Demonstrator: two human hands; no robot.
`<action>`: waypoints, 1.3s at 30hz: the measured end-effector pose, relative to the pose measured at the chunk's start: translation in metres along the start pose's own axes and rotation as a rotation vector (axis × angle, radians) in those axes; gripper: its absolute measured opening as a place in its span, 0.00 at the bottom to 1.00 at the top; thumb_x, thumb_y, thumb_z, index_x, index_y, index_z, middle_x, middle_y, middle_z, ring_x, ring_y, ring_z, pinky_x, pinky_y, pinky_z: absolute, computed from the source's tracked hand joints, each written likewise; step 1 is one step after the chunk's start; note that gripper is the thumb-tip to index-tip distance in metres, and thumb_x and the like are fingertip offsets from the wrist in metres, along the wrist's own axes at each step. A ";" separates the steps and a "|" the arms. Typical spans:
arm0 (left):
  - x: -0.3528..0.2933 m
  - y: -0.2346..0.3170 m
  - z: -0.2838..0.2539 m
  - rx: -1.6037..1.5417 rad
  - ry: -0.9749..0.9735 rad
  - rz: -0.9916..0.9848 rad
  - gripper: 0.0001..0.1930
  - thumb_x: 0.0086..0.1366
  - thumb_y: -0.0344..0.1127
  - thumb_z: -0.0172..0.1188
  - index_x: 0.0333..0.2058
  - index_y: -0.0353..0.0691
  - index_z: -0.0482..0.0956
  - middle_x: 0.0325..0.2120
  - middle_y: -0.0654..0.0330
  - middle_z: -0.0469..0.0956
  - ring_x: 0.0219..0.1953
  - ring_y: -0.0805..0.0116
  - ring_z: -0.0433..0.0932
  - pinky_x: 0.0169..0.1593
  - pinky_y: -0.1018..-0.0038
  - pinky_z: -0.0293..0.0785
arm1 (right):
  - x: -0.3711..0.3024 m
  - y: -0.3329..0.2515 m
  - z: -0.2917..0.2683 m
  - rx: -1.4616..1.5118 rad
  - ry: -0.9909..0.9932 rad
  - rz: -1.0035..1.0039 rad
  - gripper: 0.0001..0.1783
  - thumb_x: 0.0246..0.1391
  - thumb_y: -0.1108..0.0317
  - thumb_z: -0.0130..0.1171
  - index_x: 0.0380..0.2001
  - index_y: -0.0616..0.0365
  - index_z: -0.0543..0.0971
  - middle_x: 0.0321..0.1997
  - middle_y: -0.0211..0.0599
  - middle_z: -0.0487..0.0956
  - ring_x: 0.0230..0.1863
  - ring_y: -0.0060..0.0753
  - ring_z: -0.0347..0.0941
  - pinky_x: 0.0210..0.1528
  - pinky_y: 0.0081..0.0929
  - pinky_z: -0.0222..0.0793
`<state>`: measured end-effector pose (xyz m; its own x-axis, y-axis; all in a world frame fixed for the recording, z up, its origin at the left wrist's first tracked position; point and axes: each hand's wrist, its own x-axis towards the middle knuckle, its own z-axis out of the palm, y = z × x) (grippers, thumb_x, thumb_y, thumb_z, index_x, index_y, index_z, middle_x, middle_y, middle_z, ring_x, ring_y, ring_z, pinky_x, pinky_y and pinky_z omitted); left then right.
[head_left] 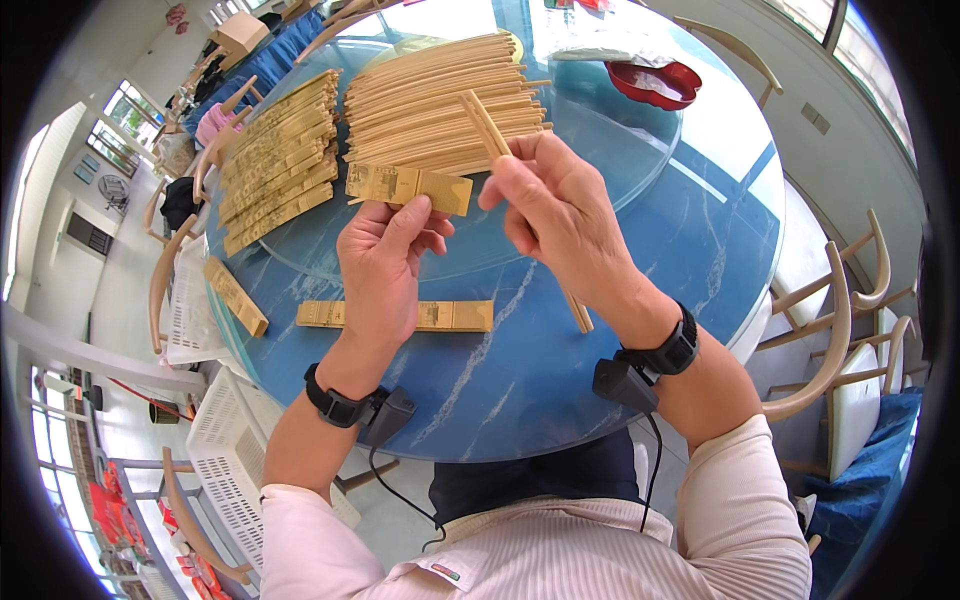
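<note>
Over the blue marbled round table (560,400), my left hand (380,270) pinches a flat gold printed paper sleeve (408,187) between thumb and fingers. My right hand (570,220) grips a pair of wooden chopsticks (484,122), tilted, with the lower ends showing below the palm. The chopsticks' upper ends point away, to the right of the sleeve and apart from it. Beyond both hands lies a wide stack of bare chopsticks (425,95). To its left, rows of gold sleeves (285,160) overlap. A stack of gold sleeves (455,316) lies below my left hand.
Another gold sleeve stack (236,297) rests near the table's left edge. A red scalloped dish (655,85) and white plastic wrap (610,40) are at the far right. Wooden chairs (835,330) stand around the table. White plastic crates (225,430) are at lower left.
</note>
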<state>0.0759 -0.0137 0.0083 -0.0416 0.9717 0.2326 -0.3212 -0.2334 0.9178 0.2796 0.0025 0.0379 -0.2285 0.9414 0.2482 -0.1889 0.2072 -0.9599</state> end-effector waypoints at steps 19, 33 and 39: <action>-0.009 0.022 -0.025 -0.161 -0.021 0.281 0.15 0.75 0.21 0.56 0.58 0.30 0.80 0.49 0.52 0.87 0.48 0.64 0.88 0.48 0.61 0.89 | -0.007 0.014 0.007 -0.468 -0.018 -0.358 0.08 0.58 0.81 0.70 0.38 0.62 0.80 0.33 0.34 0.74 0.28 0.26 0.71 0.30 0.24 0.66; -0.010 0.023 -0.024 -0.169 -0.006 0.321 0.13 0.75 0.23 0.57 0.56 0.28 0.79 0.47 0.50 0.87 0.46 0.60 0.89 0.46 0.60 0.90 | -0.009 0.010 0.010 -0.343 -0.041 -0.289 0.07 0.65 0.77 0.68 0.40 0.63 0.77 0.28 0.34 0.79 0.24 0.21 0.73 0.27 0.21 0.68; -0.009 0.023 -0.022 -0.106 -0.001 0.346 0.13 0.74 0.23 0.58 0.54 0.28 0.80 0.45 0.50 0.87 0.44 0.61 0.89 0.45 0.62 0.89 | -0.011 0.005 0.007 -0.360 -0.092 -0.236 0.05 0.69 0.76 0.64 0.42 0.63 0.77 0.28 0.34 0.81 0.23 0.17 0.74 0.27 0.17 0.69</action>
<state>0.0485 -0.0273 0.0199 -0.1643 0.8360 0.5235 -0.3847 -0.5430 0.7464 0.2748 -0.0085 0.0314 -0.3061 0.8331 0.4607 0.0953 0.5083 -0.8559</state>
